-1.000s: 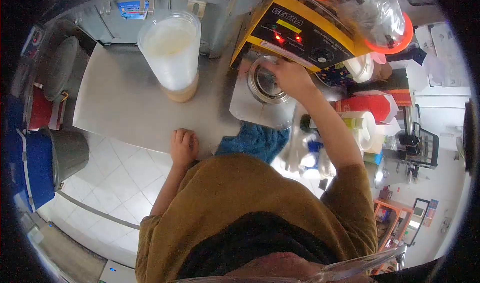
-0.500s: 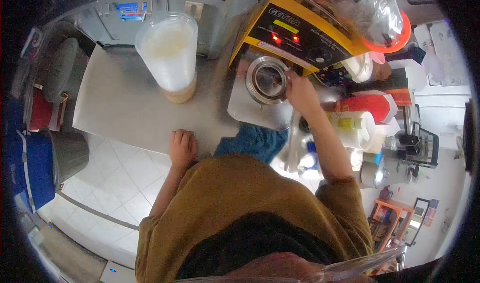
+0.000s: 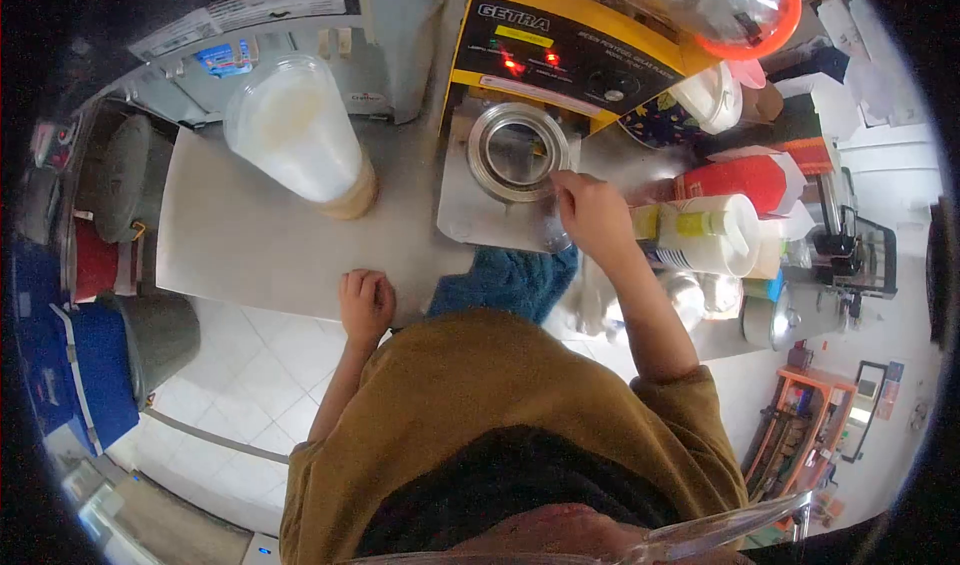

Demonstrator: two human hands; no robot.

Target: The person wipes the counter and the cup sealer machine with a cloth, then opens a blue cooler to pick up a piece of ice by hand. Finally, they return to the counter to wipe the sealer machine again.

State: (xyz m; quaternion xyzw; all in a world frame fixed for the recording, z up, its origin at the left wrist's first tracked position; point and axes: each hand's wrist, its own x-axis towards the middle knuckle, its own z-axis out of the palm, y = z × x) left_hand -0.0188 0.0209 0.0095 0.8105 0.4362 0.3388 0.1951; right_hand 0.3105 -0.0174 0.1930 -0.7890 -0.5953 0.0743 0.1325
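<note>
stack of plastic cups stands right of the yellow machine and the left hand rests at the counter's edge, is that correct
No: the head view shows the stack of plastic cups left of the yellow machine. The left hand does rest at the edge of the counter.

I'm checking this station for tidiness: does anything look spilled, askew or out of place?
No spill or damage shows. Only the blue cloth looks untidy: it lies crumpled at the front of the counter, partly hidden by the brown shirt.

Cups stand on the counter, left of the machine, cloth before it
</note>
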